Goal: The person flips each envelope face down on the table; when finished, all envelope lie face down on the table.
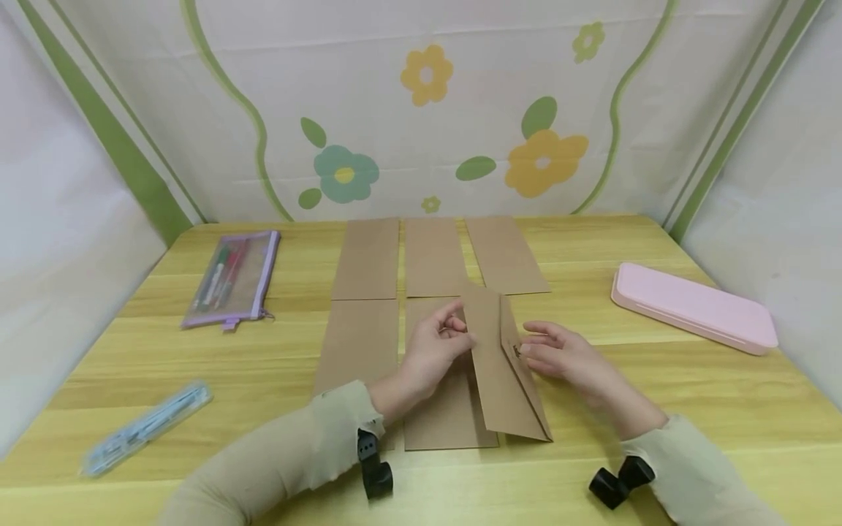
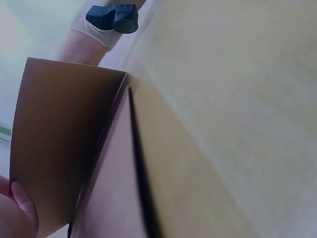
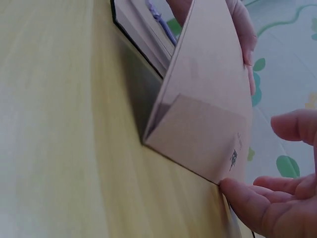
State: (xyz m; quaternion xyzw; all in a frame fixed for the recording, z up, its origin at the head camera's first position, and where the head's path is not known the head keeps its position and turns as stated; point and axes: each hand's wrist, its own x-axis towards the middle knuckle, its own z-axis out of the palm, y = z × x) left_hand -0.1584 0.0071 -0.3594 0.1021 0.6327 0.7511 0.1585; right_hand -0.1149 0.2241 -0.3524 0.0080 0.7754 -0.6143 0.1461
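A brown paper envelope [image 1: 490, 358] stands tilted on its long edge above the table, its flap side turned to the right. My left hand [image 1: 434, 347] pinches its left edge between thumb and fingers. My right hand [image 1: 566, 358] is at the flap side with fingers spread. In the right wrist view, one fingertip [image 3: 230, 186] meets the envelope's lower edge near a small dark printed mark [image 3: 233, 159], while the thumb stands apart. Under the raised envelope lies another brown envelope [image 1: 437, 424], partly covered by it.
Three more brown envelopes [image 1: 430, 256] lie in a back row, and one [image 1: 358, 336] lies at the front left. A purple-edged mesh pencil pouch [image 1: 243, 281] and a clear blue case [image 1: 148, 427] are on the left. A pink pencil case [image 1: 693, 307] lies on the right.
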